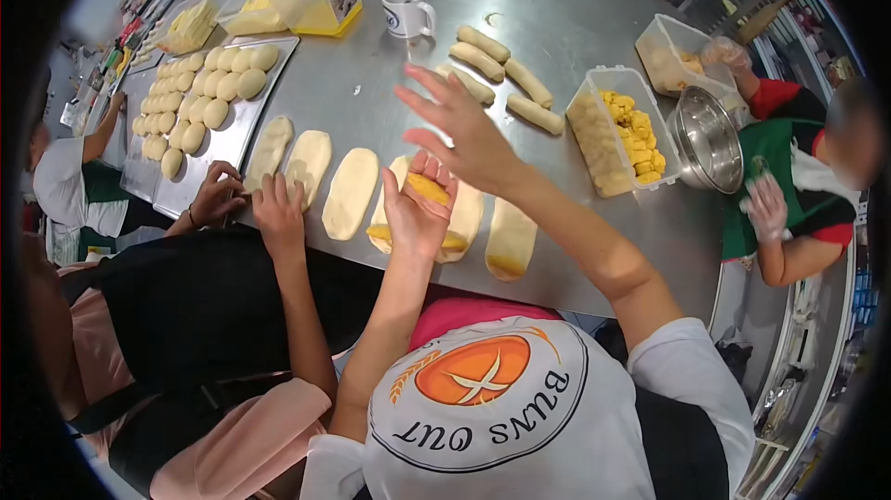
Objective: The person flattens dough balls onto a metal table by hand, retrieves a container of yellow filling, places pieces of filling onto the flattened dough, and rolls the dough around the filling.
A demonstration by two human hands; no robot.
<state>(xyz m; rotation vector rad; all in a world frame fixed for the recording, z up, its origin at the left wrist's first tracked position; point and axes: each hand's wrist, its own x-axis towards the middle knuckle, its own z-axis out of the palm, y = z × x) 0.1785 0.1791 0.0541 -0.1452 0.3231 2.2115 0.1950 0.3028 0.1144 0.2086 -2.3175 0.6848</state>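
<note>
From my end: yellow filling (pixel 427 188) rests on upturned palm of left hand (pixel 419 220), fingers loosely spread, over table's (pixel 624 233) near side. Right hand (pixel 471 140) splayed, farther out. Looks light, soft (squishable, I'd bet); I'd cradle its middle.

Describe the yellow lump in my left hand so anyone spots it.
On the grey metal table, find the row of flat, pale dough ovals. Over them, your palm-up left hand cradles an oblong yellow lump. Unlike the yellow filling on the dough, this one rests on bare skin.
</note>
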